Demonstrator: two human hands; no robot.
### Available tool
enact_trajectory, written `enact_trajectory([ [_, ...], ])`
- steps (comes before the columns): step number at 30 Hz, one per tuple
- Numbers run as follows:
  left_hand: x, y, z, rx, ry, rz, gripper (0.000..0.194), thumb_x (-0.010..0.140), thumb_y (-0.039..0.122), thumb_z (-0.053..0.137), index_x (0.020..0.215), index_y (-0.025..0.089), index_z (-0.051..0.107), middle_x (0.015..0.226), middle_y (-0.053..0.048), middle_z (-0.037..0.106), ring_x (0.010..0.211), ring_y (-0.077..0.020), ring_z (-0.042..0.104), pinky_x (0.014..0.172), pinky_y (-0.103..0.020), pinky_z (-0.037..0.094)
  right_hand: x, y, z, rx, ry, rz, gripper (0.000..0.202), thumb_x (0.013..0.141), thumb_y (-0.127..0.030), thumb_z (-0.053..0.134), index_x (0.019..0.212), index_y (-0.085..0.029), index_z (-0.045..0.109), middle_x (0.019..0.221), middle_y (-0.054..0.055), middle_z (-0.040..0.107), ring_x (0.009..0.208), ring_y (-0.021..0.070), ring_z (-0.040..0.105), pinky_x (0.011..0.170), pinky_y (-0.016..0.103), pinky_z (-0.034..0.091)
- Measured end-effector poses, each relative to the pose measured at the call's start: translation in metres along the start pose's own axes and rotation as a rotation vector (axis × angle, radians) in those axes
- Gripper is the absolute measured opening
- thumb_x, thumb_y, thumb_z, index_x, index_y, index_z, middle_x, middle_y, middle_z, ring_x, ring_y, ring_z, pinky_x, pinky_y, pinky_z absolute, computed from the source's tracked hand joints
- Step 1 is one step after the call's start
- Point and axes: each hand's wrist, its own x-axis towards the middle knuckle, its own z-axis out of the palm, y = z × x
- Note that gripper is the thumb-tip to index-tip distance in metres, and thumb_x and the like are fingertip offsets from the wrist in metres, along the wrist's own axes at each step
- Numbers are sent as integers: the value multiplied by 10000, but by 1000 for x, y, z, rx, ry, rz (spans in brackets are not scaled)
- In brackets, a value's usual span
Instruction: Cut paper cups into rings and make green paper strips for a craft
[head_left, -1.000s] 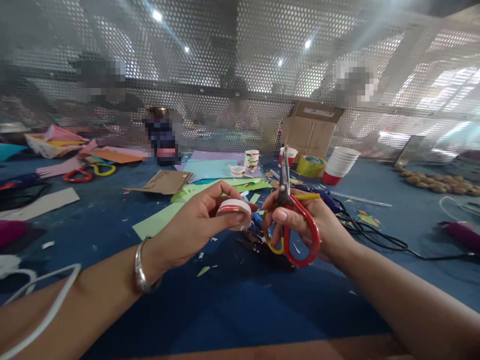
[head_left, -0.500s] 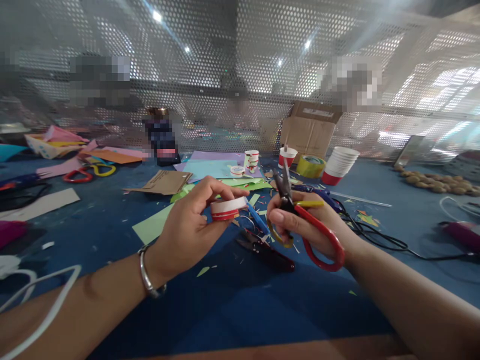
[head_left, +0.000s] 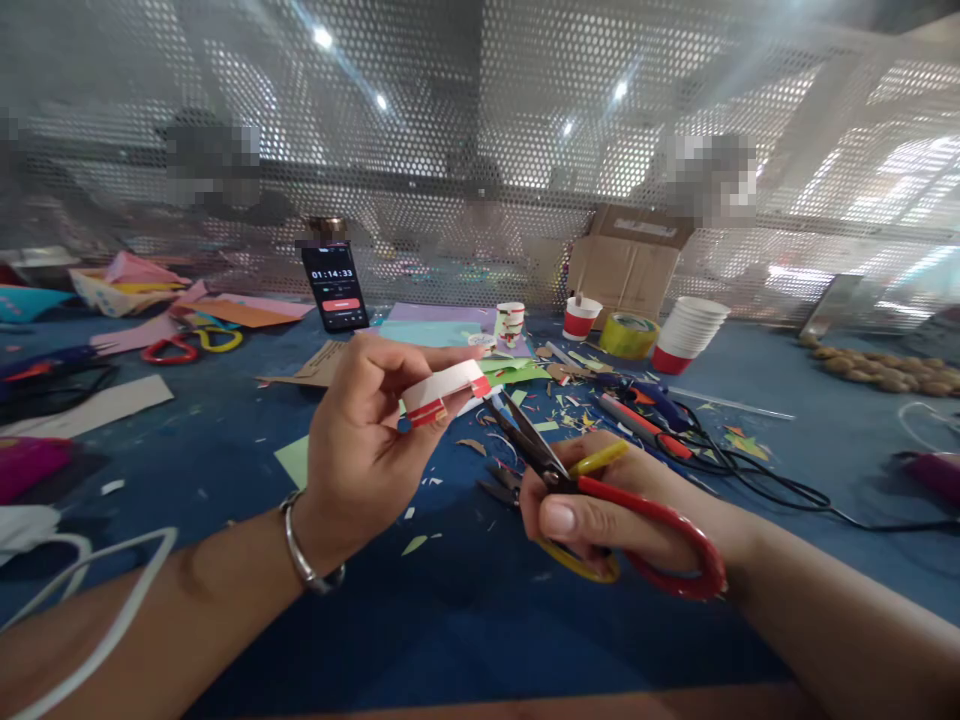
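My left hand point(head_left: 364, 440) pinches a white-and-red paper ring point(head_left: 446, 385) between thumb and fingers, held above the middle of a blue bench point(head_left: 465, 640). My right hand point(head_left: 607, 510) is wrapped around the handles of red-and-yellow scissors point(head_left: 551, 470), blades parted, tips just beside the ring's right end; whether they touch it I cannot tell. A silver bracelet point(head_left: 300, 555) circles my left wrist.

Below the blades lie dark snips point(head_left: 499, 487), partly hidden by my right hand, among scattered paper scraps point(head_left: 540, 400). Beyond my right hand, a red-and-grey tool point(head_left: 641, 425) and a blue glue gun point(head_left: 652, 393) crowd the surface, black cable point(head_left: 795, 492) trailing right. Farther back stand a yellow tape roll point(head_left: 628, 336), a stack of paper cups point(head_left: 690, 335), a single red-and-white cup point(head_left: 581, 318) and a cardboard box point(head_left: 622, 270), its label too blurred to read. Left of these, a phone point(head_left: 336, 295) leans upright, its screen showing "01:14:33"; smaller lettering is illegible. A second pair of scissors point(head_left: 171, 350) lies at left, near coloured paper.

A perforated panel point(head_left: 480, 130) closes off the far side. Open blue surface spreads between my forearms, down to the brown near edge point(head_left: 525, 703).
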Motion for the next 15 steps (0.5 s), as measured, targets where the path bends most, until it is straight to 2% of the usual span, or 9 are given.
enact_trajectory([
  [6,-1,-2,-1,34,-10,71,316,816,73,748,962,228,515,1054,-48,758,1019,-207,743,813,-311,599,0,3,0,28,-18,27,393,907,-517,659,855,-128,628,606,-16,502,487,86,457,448,216,394],
  [15,-4,-4,-4,133,-71,150,267,850,105,699,953,253,502,1114,-41,762,1056,-232,711,921,-433,570,0,2,2,45,19,10,424,905,-537,647,835,-118,645,558,-31,484,445,80,443,409,201,378],
])
